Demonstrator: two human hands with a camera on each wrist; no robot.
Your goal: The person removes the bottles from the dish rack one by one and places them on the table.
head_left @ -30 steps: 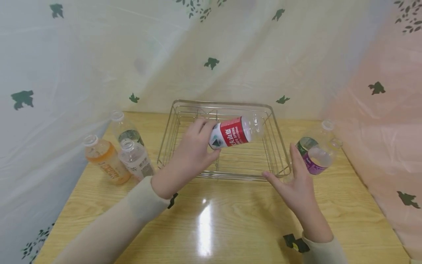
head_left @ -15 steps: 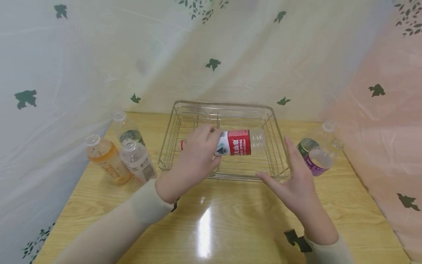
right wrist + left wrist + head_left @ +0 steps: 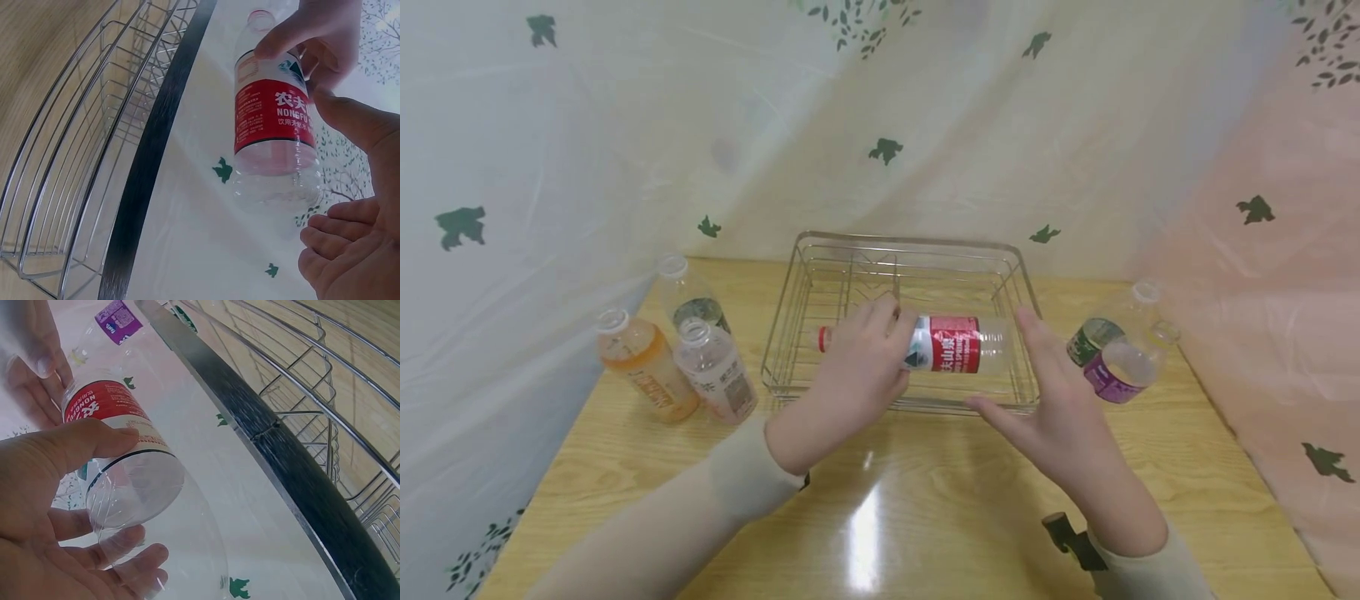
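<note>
In the head view my left hand (image 3: pixel 867 360) grips a clear plastic water bottle (image 3: pixel 955 343) with a red and white label. The bottle lies roughly level over the wire basket (image 3: pixel 917 242), its red-ringed neck to the left and its base to the right. Thumb and fingers go round the bottle (image 3: pixel 106 406) in the left wrist view. Close to the base, my right hand (image 3: pixel 1063 408) is spread, thumb and fingers apart, by the basket's front right corner. The right wrist view shows that hand (image 3: pixel 359 237) with nothing in its grasp. Whether the bottle touches the basket floor I cannot tell.
Left of the basket stand an orange-tinted bottle (image 3: pixel 647 367), a clear one with a white label (image 3: pixel 717 371) and one with a dark green label (image 3: pixel 700 310). On the right are a green-labelled bottle (image 3: pixel 1095 333) and a purple-labelled bottle (image 3: pixel 1116 375). A patterned curtain (image 3: pixel 775 125) hangs behind the wooden table (image 3: pixel 940 517).
My left hand has brought the bottle down and to the right, from tilted to level. The right hand has shifted left, nearer the bottle's base, and stays spread.
</note>
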